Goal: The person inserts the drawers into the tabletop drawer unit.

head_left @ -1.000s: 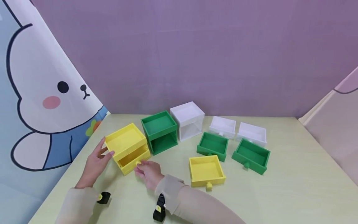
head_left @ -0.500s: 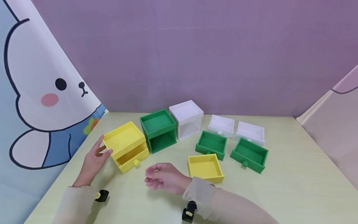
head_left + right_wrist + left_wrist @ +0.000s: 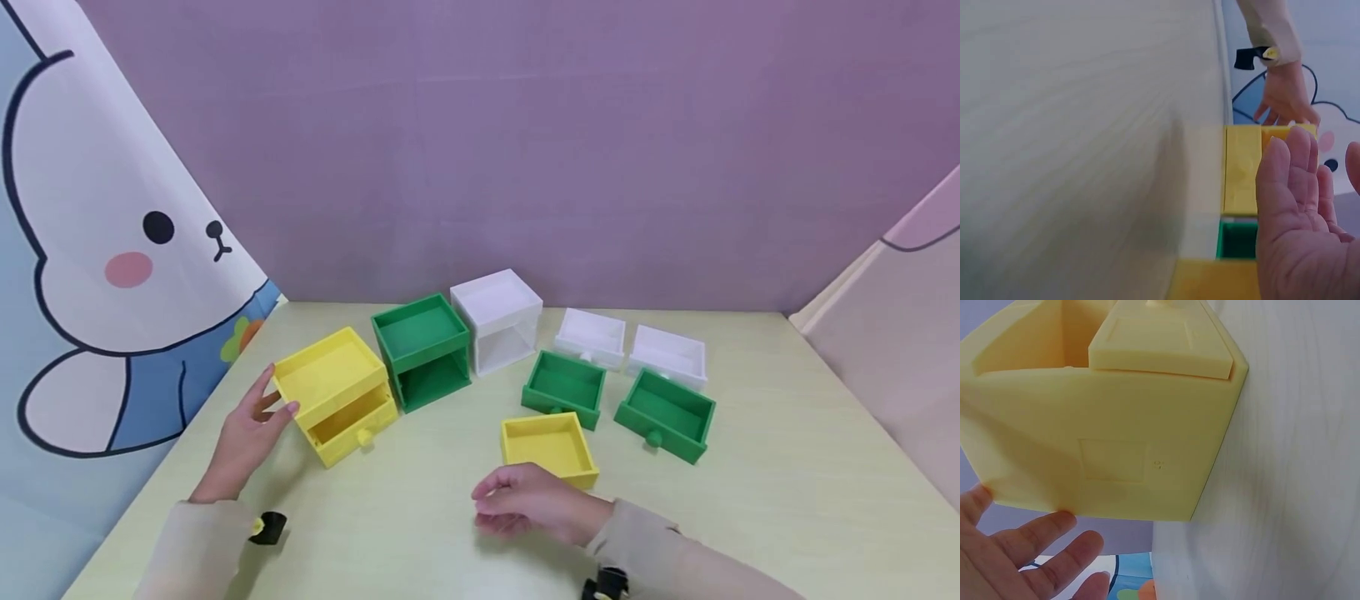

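Observation:
A small yellow drawer cabinet [image 3: 330,375] stands at the left of the table. Its lower drawer [image 3: 348,440] is in place, with a round knob at the front, and the slot above it is open. My left hand [image 3: 243,442] holds the cabinet's left side, thumb at the front corner and fingers toward the back; in the left wrist view fingertips [image 3: 1063,519] touch its edge. Just in front of a loose yellow drawer [image 3: 546,442], my right hand [image 3: 532,504] hovers with relaxed fingers and nothing in it, hiding that drawer's knob.
Beside the yellow cabinet are a green cabinet [image 3: 423,329] and a white cabinet [image 3: 497,300], both without drawers. Two green drawers [image 3: 566,385] and two white drawers [image 3: 667,354] lie at the right. A purple backdrop [image 3: 480,150] rises behind the table.
My right hand has let go of the yellow cabinet's lower drawer knob and moved right to the loose yellow drawer. My left hand stays on the cabinet.

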Motion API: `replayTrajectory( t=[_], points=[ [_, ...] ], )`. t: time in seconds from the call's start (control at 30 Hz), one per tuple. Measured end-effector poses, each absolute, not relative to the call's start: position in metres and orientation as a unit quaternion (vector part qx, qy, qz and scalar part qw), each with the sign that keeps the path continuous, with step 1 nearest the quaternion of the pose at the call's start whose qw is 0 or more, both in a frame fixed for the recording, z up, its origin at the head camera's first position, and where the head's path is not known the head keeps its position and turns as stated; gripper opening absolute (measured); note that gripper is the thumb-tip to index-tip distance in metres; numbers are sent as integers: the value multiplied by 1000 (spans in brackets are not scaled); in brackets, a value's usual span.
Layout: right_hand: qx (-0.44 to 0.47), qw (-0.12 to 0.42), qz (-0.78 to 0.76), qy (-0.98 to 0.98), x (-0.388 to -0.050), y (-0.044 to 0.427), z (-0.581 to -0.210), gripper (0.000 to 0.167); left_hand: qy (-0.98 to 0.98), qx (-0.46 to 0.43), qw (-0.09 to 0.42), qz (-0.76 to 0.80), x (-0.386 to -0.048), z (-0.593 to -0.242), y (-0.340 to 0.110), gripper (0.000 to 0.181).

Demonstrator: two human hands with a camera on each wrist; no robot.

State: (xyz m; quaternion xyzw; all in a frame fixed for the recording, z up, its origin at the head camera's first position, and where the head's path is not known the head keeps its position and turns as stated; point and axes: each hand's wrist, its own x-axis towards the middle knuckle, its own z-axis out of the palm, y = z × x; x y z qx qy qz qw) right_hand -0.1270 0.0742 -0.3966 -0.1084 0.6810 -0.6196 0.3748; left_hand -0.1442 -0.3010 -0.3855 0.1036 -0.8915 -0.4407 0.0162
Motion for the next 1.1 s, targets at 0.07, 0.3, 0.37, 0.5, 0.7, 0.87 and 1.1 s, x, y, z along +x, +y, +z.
replayTrajectory(
  t=[0.07, 0.3, 0.37, 0.5, 0.7, 0.87, 1.1],
  points=[
    [-106, 370, -621, 683, -126, 88, -400, 26, -891, 103, 13, -441, -145, -385, -302, 78],
    [-79, 367, -620, 689, -123, 125, -408, 29, -888, 111, 10, -446, -145, -385, -302, 77],
    [-74, 368, -622, 688, -122, 132, -411, 28, -885, 113, 10, -451, -145, -385, -301, 77],
    [-70, 369, -629, 681, -122, 143, -414, 26, -884, 114, 19, -453, -143, -387, -301, 77],
    [-67, 374, -631, 676, -121, 155, -416, 30, -884, 114, 22, -454, -142, -388, -301, 79],
    [-64, 381, -628, 676, -120, 160, -419, 30, -881, 119, 16, -458, -143, -386, -300, 79],
    [-60, 421, -649, 630, -123, 169, -424, 27, -883, 117, 14, -455, -145, -386, -298, 75]
  ],
)
